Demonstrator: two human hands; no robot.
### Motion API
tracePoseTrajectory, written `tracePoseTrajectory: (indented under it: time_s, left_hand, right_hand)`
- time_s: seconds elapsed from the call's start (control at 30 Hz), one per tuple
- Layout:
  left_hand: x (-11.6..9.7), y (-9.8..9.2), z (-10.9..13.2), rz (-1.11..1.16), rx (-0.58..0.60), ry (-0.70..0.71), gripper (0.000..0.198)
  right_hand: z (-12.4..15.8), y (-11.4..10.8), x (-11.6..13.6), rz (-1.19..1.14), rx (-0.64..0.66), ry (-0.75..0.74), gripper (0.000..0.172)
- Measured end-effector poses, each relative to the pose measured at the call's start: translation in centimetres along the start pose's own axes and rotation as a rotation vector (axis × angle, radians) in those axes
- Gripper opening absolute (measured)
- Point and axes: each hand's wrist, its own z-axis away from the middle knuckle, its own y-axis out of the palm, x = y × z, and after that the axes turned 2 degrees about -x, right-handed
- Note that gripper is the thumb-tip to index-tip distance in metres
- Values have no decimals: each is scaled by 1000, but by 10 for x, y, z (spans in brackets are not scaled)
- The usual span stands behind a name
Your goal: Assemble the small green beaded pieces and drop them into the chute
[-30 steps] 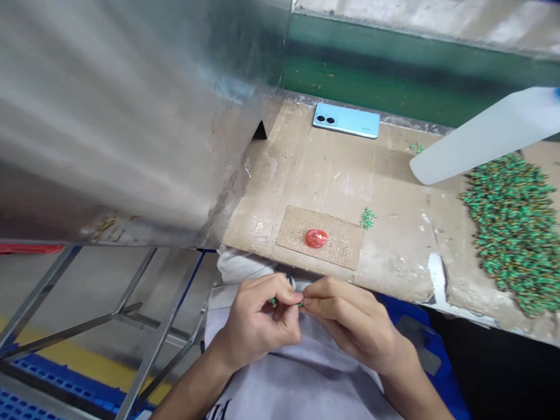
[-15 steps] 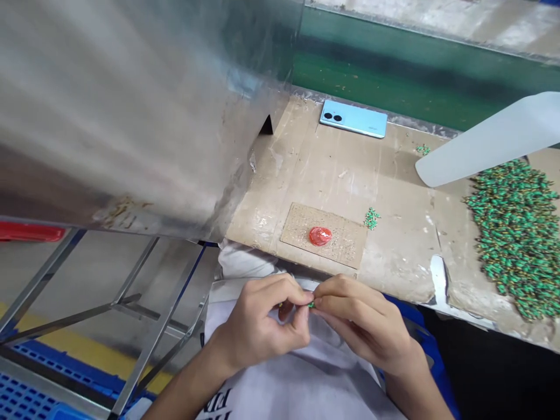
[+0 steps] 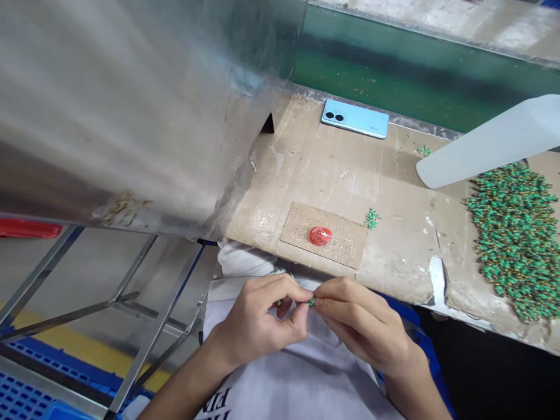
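Observation:
My left hand (image 3: 265, 321) and my right hand (image 3: 365, 324) meet fingertip to fingertip in front of my light shirt, just below the table edge. Pinched between them is a tiny green piece (image 3: 311, 301), mostly covered by the fingers. Another small green-yellow bit (image 3: 279, 303) shows by the curled fingers of the left hand. Beyond the hands, a glossy red lump (image 3: 321, 235) sits on a small cardboard piece (image 3: 297, 223) dotted with marks. A little cluster of green pieces (image 3: 371, 219) lies right of that cardboard.
A large pile of green and gold pieces (image 3: 516, 239) covers the table's right side. Over it slants a whitish tube-like object (image 3: 490, 140). A light blue phone (image 3: 361, 119) lies at the back. A big metal panel (image 3: 144, 116) blocks the left, above a metal frame (image 3: 153, 332).
Both hands keep their pinch at nearly the same spot, with only slight finger movement. The view has shifted a little; things on the table stay put.

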Motion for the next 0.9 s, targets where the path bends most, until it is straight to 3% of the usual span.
tracePoseTrajectory:
  time_s: [0.3,0.4,0.5,0.67,0.77,0.9]
  left_hand:
    - [14,4,5,-3,-48,-9,20]
    - [15,3,6,72,-25,-310,15]
    - [13,-2,6,189,-22,-601,8]
    - [14,-3,7,497,-7,-768,29]
    - [15,-2,10,677,-28,-869,41]
    - [18,-3,14,827,-33,-903,30]
  right_hand:
    - [-2,11,-2,33,-13,5,18]
    - [3,1,-11,-11,-73,35,19]
    - [7,-20,-26,127,-171,189,11]
    - [11,-49,-58,414,-346,432,5]
    - [20,-61,-75,519,-410,531,12]
    - [39,-87,-100,668,-538,646,23]
